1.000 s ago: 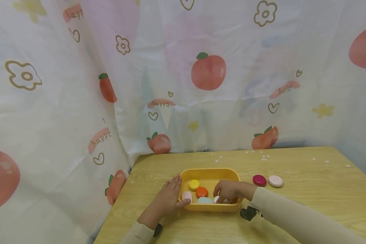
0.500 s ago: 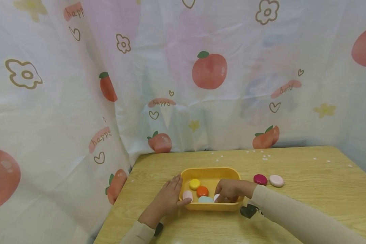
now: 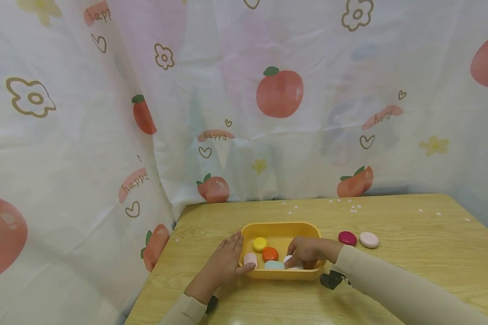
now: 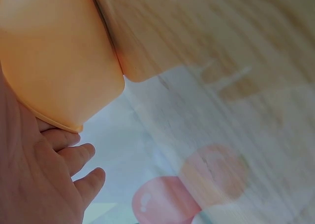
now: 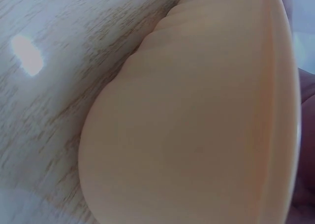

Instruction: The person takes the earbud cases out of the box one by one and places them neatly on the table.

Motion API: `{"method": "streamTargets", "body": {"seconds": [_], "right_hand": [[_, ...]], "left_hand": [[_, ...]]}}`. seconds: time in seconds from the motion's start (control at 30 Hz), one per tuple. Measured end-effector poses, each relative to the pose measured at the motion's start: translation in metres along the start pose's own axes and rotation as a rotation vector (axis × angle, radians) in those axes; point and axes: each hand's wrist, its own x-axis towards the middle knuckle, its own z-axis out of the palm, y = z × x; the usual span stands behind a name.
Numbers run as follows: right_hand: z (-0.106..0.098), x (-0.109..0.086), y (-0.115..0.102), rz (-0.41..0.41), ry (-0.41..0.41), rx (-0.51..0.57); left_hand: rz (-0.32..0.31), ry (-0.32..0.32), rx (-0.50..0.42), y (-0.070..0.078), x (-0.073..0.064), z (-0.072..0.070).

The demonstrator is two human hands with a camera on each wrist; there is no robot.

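Observation:
A yellow plastic tray (image 3: pixel 280 274) sits on the wooden table, holding several smooth, pebble-like pieces. My left hand (image 3: pixel 223 262) rests against its left end, fingers straight along the rim and thumb over the front edge. The left wrist view has those fingers (image 4: pixel 82 157) reaching past the rim. Inside the tray's right part, my right hand (image 3: pixel 307 250) pinches a white pebble (image 3: pixel 288 258), which is partly hidden. Beside it lie a pale blue pebble (image 3: pixel 274 265), an orange one, a yellow one and a pale pink one. The tray's wall (image 5: pixel 182 135) blocks most of the right wrist view.
Right of the tray, a dark magenta pebble (image 3: pixel 347 238) and a pale pink pebble (image 3: pixel 369 240) lie on the table (image 3: pixel 423 253). Small white specks (image 3: pixel 353 208) are scattered near the back edge. A fruit-print curtain (image 3: pixel 244 158) hangs behind and along the left.
The fingers of my right hand have shifted slightly at the white pebble, and more of it shows now. My left hand and the tray stay in place.

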Motion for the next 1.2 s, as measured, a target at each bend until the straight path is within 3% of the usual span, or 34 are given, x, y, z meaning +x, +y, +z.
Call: {"method": "streamTargets", "body": {"seconds": [0.57,1.2], "right_hand": [[0.001,0.002,0.0,-0.021,0.031,0.011],[-0.006,0.009,0.005,-0.007,0.054,0.164]], "left_hand": [[0.003,-0.005,0.003,-0.002,0.001,0.002],[-0.006,0.006,-0.002,-0.002,0.001,0.004]]}}
